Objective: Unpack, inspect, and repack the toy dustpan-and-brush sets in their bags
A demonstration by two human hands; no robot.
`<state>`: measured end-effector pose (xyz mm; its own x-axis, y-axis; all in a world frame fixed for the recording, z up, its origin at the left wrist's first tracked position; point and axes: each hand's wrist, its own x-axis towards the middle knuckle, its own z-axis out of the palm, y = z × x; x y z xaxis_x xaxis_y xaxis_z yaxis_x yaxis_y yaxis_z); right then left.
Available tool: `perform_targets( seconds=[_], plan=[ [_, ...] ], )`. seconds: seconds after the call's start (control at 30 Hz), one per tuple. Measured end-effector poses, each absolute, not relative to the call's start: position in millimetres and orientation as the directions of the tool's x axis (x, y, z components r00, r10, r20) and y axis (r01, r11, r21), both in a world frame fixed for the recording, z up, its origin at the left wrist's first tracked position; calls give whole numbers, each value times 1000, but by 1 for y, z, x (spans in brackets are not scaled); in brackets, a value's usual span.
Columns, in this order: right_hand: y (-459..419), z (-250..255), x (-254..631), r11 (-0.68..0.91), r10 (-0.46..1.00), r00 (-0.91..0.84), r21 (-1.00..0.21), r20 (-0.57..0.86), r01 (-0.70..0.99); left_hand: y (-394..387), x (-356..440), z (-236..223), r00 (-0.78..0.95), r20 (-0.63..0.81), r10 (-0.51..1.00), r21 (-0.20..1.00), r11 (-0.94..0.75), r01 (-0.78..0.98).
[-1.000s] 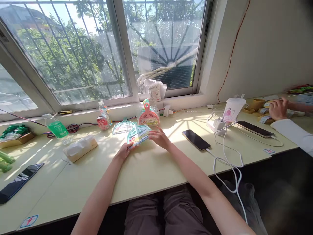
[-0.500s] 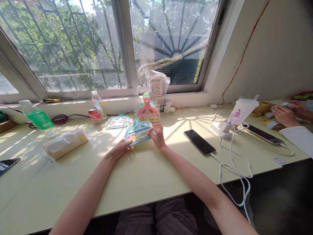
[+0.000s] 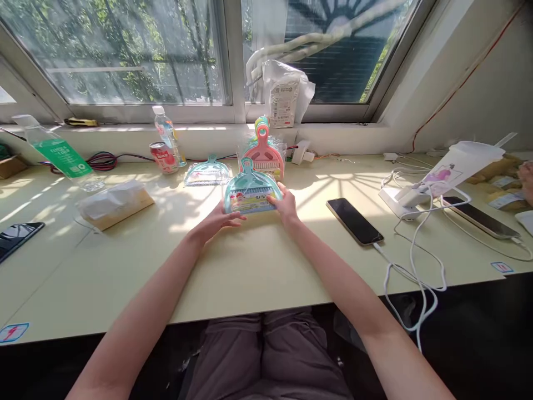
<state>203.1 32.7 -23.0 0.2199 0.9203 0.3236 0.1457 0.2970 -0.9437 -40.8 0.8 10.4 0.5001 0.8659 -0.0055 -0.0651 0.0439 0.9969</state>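
A teal mini dustpan and brush set [image 3: 249,191], in clear packaging with a printed label, is tilted up in front of me. My right hand [image 3: 286,204] grips its right edge, thumb over the front. At the lower left corner, my left hand [image 3: 216,222] supports it, fingers stretched along the bottom edge and thumb partly hidden. Another teal dustpan set [image 3: 207,173] lies flat behind to the left. Just behind the held one, a pink dustpan set [image 3: 263,153] stands upright, with more colored handles behind it.
A drink can [image 3: 164,158], a small bottle [image 3: 167,133], a tissue pack [image 3: 116,204] and a green-labelled bottle [image 3: 62,155] are on the left. A phone [image 3: 355,221], white cables [image 3: 412,272] and a plastic cup [image 3: 458,166] lie right. Another person's hand [image 3: 527,180] shows far right.
My view has tilted downward. My right hand has shifted from pinching near the dustpan set's upper right to gripping its right edge. The left fingers have stretched out, and the label now faces me more squarely.
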Motion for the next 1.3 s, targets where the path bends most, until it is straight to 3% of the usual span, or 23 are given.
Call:
perform_targets(
  seconds=[0.2,0.37,0.57,0.83,1.17,1.3],
  plan=[
    [29,1,225,469,804,237,-827,545,312,41,-2,-2,150,-1,989,1000,2,-7],
    [59,-7,258,365,771,321,-795,550,485,92,37,6,87,152,984,977,-163,136],
    [111,-2,263,274,776,268,-687,571,673,133,57,-4,-111,391,914,840,-305,449],
    [131,-11,237,74,771,343,-611,536,788,165,47,-19,-220,484,847,791,-316,525],
    [131,-19,240,102,827,261,-590,498,801,156,42,-25,-326,476,816,799,-248,547],
    [133,-25,239,139,830,197,-536,521,833,158,43,-26,-259,491,832,794,-306,525]
  ],
)
